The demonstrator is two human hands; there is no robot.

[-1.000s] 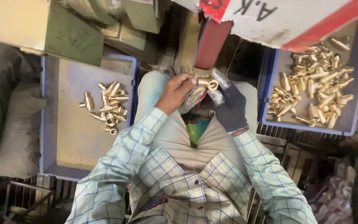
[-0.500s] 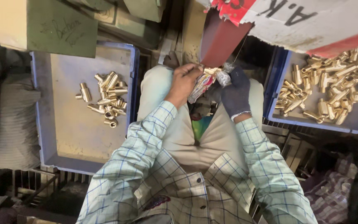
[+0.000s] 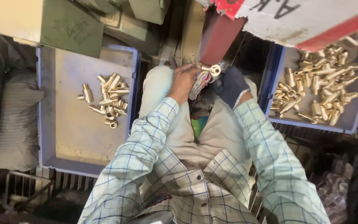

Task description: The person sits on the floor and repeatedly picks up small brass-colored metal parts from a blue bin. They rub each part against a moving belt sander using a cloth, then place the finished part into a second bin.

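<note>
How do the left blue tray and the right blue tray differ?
Fill: the left blue tray holds a small cluster of brass fittings with much bare floor showing; the right blue tray carries a far larger heap of brass parts.
View: the left one is almost wholly visible; the right one is partly hidden under a white and red board.
Shared: both are blue, shallow and rectangular, one flanking each of the person's knees.

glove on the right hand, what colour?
Dark navy, almost black, on the right hand; the left hand is bare. Head view, the only one.
</note>
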